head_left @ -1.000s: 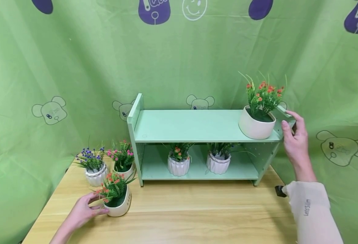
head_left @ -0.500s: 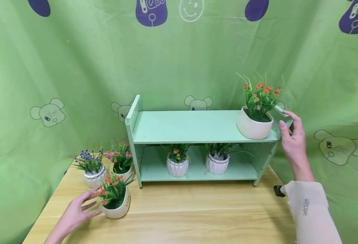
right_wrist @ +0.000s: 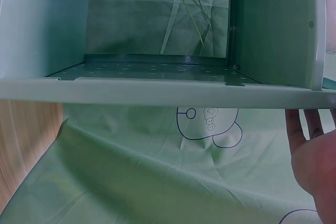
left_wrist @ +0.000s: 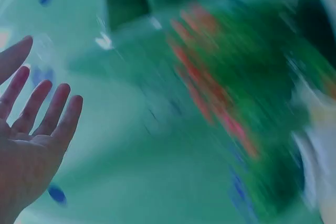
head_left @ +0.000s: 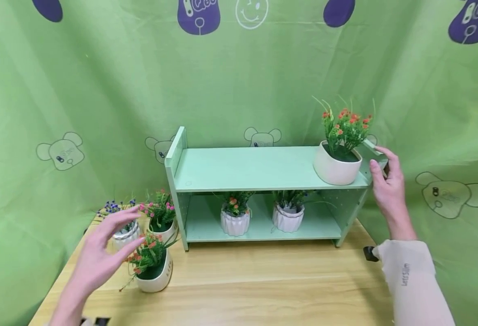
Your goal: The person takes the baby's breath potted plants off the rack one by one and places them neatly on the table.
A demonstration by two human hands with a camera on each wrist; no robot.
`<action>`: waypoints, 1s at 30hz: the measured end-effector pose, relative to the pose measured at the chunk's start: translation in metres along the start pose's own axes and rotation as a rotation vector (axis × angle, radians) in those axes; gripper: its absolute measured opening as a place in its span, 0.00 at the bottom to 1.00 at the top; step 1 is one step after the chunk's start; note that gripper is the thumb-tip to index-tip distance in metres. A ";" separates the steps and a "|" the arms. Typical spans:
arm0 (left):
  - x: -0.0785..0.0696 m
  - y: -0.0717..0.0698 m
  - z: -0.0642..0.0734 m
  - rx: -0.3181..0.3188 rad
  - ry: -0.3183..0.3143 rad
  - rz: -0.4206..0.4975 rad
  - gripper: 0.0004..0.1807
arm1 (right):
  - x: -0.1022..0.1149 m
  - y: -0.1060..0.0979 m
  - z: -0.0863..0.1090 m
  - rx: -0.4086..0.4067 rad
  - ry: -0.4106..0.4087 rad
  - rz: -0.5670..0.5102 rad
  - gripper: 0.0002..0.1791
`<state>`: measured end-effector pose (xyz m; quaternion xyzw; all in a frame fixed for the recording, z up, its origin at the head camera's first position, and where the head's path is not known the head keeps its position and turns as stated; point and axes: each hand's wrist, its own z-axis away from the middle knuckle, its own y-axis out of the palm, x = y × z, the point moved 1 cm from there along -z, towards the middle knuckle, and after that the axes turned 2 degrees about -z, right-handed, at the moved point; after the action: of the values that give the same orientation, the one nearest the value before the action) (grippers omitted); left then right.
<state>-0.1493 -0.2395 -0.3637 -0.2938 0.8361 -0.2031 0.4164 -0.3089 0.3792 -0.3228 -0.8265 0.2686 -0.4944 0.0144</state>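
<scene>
My left hand is raised over the left of the table, fingers extended and holding nothing. Just beyond it stands a white oval flowerpot of orange flowers, with lettering on its side. Behind that are a ribbed pot of blue flowers, partly covered by the hand, and a pot of pink flowers. In the left wrist view the flowers blur, while the palm and fingers show clearly. My right hand holds the right end panel of the mint-green shelf between thumb and fingers.
A large white pot with orange-red flowers sits at the upper board's right end. Two ribbed white pots, one with orange flowers and one with blue, occupy the lower board. Green curtain hangs behind the wooden table.
My left hand has come away from the oval pot of orange flowers and lifted upward. That pot stays on the table. The right hand keeps its place at the shelf's end.
</scene>
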 end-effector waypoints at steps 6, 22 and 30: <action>-0.058 0.053 -0.056 0.043 0.232 0.115 0.30 | 0.010 0.000 0.002 -0.002 -0.006 -0.020 0.25; -0.170 0.245 -0.193 0.362 0.179 0.201 0.34 | 0.006 0.004 0.003 -0.010 -0.018 -0.065 0.25; -0.210 0.294 -0.201 0.393 0.165 0.103 0.35 | 0.003 0.003 0.002 -0.007 -0.015 -0.046 0.25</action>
<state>-0.3067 0.1368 -0.2999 -0.1462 0.8257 -0.3637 0.4056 -0.3078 0.3751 -0.3223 -0.8363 0.2514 -0.4873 0.0021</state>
